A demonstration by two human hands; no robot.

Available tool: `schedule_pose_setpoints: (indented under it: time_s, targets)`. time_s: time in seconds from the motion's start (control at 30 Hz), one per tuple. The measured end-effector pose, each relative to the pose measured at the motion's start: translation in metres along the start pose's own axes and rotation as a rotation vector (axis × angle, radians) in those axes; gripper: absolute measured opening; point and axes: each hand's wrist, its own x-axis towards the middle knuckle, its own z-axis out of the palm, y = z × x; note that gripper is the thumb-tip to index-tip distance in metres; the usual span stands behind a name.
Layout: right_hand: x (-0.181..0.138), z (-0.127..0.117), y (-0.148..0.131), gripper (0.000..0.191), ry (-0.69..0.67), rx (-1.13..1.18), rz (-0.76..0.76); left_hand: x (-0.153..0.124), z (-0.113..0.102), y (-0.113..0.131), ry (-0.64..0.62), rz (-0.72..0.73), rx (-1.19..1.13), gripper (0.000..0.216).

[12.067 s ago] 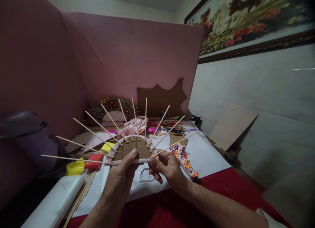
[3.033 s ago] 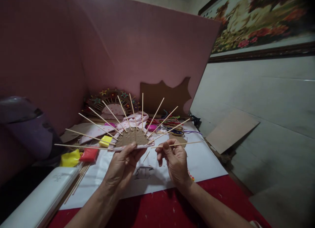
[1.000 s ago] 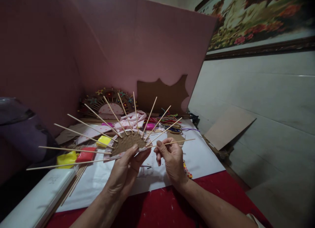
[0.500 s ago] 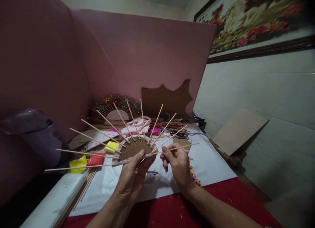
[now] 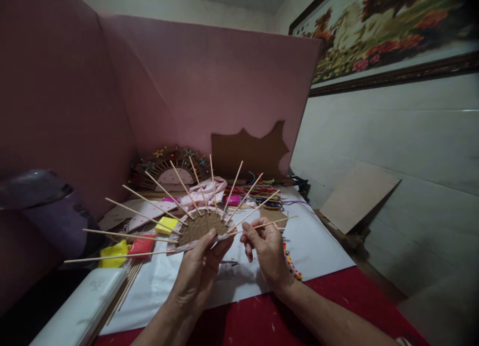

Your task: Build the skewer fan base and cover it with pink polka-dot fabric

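My left hand (image 5: 200,266) grips a brown cardboard half-disc (image 5: 201,225) from below, thumb on its face. Several thin wooden sticks fan out of its curved edge, like the long left stick (image 5: 116,256). My right hand (image 5: 266,249) pinches the rightmost stick (image 5: 271,222) between thumb and forefinger, close to where it meets the half-disc. Both hands hover above a white paper sheet (image 5: 318,241) on a red table (image 5: 269,321).
A finished decorated fan (image 5: 168,167) leans on the pink board (image 5: 209,86) behind. Yellow (image 5: 112,253) and red (image 5: 141,245) packets, spare sticks (image 5: 125,291), a white box (image 5: 77,311), pink cloth (image 5: 205,189), a floral glue gun (image 5: 292,268) and cardboard pieces (image 5: 249,151) lie around.
Compared with 12 seconds ago my right hand has let go of the disc's edge and taken the rightmost stick. Over the last second the hands barely moved; the view shifted slightly.
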Motion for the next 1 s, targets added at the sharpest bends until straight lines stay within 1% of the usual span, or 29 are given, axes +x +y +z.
schedule_pose_setpoints:
  time_s: [0.13, 0.27, 0.5, 0.63, 1.0]
  targets:
    - [0.0003, 0.0000, 0.0000, 0.025, 0.015, 0.017, 0.002, 0.0007, 0.0006, 0.0008, 0.014, -0.001, 0.005, 0.011]
    - [0.0002, 0.0009, -0.0021, 0.025, 0.008, 0.037, -0.003, 0.0010, -0.0002, 0.0008, 0.021, -0.004, 0.019, 0.014]
    - [-0.0002, 0.0004, -0.0050, 0.026, -0.021, 0.129, -0.024, 0.0028, 0.0012, 0.0003, 0.062, -0.018, 0.030, 0.011]
    - [0.0009, 0.0004, -0.0046, 0.025, -0.032, 0.148, -0.037, 0.0037, -0.0001, -0.0003, 0.041, -0.021, 0.015, 0.011]
    - [0.0016, 0.0018, -0.0046, 0.026, -0.007, 0.063, -0.002, 0.0003, 0.0015, -0.0012, -0.018, -0.020, 0.063, 0.014]
